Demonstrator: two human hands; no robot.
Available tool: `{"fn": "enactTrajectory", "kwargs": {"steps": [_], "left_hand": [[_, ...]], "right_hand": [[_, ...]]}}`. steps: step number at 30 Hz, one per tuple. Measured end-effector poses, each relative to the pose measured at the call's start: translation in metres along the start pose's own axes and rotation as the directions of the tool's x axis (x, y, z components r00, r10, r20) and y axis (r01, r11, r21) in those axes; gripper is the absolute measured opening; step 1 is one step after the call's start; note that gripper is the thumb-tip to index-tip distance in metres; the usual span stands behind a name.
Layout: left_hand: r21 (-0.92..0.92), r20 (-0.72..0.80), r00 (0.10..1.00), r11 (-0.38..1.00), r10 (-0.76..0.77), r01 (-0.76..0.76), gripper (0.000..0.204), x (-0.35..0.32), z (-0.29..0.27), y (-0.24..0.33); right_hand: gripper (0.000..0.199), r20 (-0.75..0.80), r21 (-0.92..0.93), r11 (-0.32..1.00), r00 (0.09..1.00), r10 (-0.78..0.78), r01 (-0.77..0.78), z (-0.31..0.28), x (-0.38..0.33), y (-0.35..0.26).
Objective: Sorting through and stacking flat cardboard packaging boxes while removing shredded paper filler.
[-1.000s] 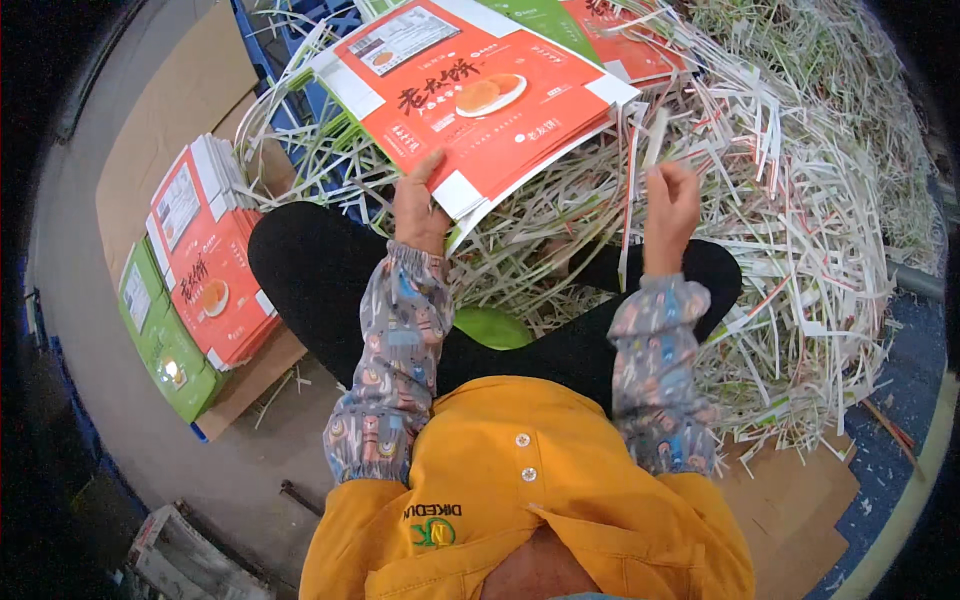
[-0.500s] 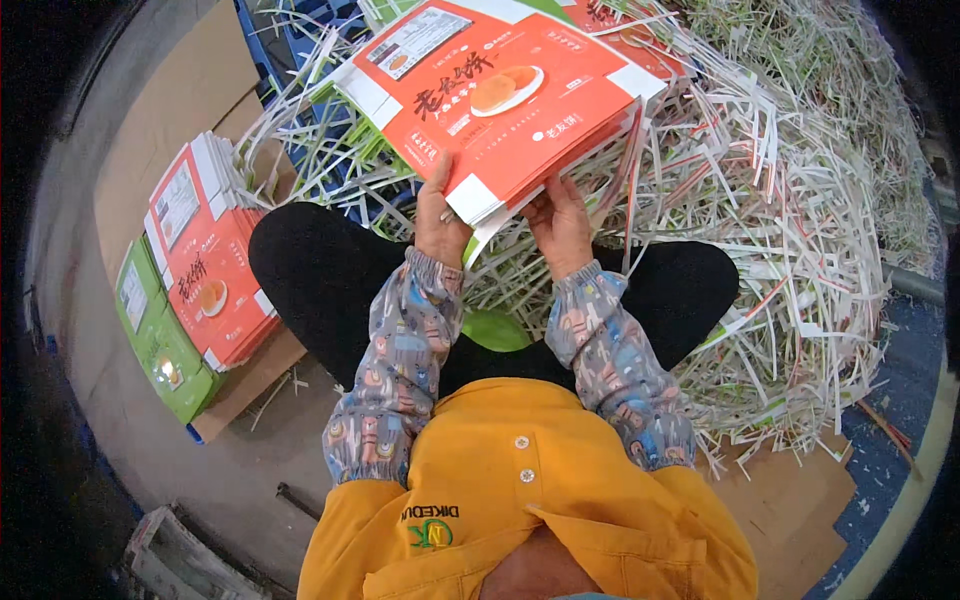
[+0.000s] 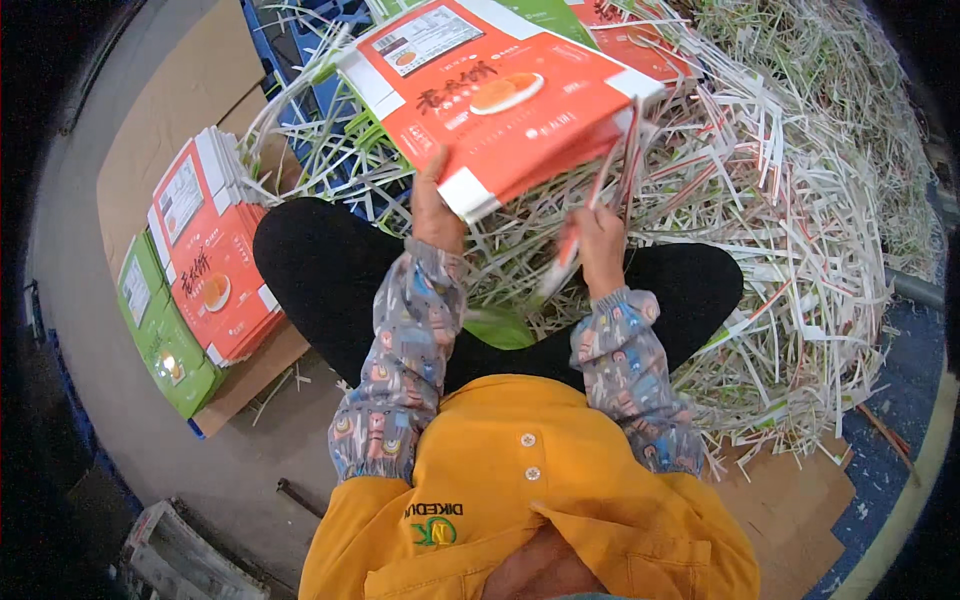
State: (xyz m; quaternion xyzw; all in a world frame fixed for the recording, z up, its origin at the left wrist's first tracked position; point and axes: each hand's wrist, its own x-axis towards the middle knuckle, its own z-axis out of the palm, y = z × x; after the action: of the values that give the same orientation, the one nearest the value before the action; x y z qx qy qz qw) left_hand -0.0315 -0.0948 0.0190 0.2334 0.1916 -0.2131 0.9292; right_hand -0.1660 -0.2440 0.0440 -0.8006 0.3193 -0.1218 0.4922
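Right hand (image 3: pixel 600 240) is pinching a paper trim strip (image 3: pixel 590 215) running up-right from the grip along the orange carton stack (image 3: pixel 500 100). Left hand (image 3: pixel 435 205) is clamping the stack's near corner. Shredded trim pile (image 3: pixel 800 200) is lying beyond.

Two hands show: the left hand (image 3: pixel 437 205) and the right hand (image 3: pixel 600 235). One big orange flat box (image 3: pixel 500 100) is held up near the top middle. Behind it, at the top, one more orange flat box (image 3: pixel 640 40) peeks out, and one green sheet (image 3: pixel 545 15). At the left there are two stacks of flat boxes: one orange stack (image 3: pixel 210 255) and one green stack (image 3: pixel 160 330). How many boxes are in each stack cannot be told. The paper strips (image 3: pixel 790 230) on the right are too many to count. Two patterned sleeve covers (image 3: pixel 400 370) show, one on each arm.
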Motion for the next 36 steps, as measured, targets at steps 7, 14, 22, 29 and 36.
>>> {"fn": "enactTrajectory", "kwargs": {"steps": [7,14,22,29,36], "left_hand": [[0.055,0.043,0.996,0.995,-0.080,0.078,0.034,0.001,0.024,0.001],[0.141,-0.050,0.995,0.986,-0.085,0.092,0.032,0.005,-0.007,0.014],[0.196,0.000,0.998,0.979,-0.059,0.058,0.032,-0.010,0.013,0.012],[0.322,-0.029,0.998,0.944,-0.063,0.069,0.032,-0.015,0.006,0.039],[0.175,-0.072,0.989,0.975,-0.129,0.140,0.035,-0.004,-0.008,0.032]], "right_hand": [[0.025,-0.349,0.011,0.999,0.936,0.050,-0.049,-0.053,0.074,0.182],[0.030,-0.066,-0.608,0.777,0.985,0.159,-0.166,-0.062,0.048,0.063],[0.086,-0.388,-0.655,0.747,0.798,-0.461,0.113,-0.025,0.085,0.051],[0.017,-0.281,-0.641,0.762,0.951,-0.127,-0.088,-0.104,0.142,0.067],[0.063,0.154,-0.185,0.897,0.913,-0.377,0.402,-0.091,0.125,0.076]]}}
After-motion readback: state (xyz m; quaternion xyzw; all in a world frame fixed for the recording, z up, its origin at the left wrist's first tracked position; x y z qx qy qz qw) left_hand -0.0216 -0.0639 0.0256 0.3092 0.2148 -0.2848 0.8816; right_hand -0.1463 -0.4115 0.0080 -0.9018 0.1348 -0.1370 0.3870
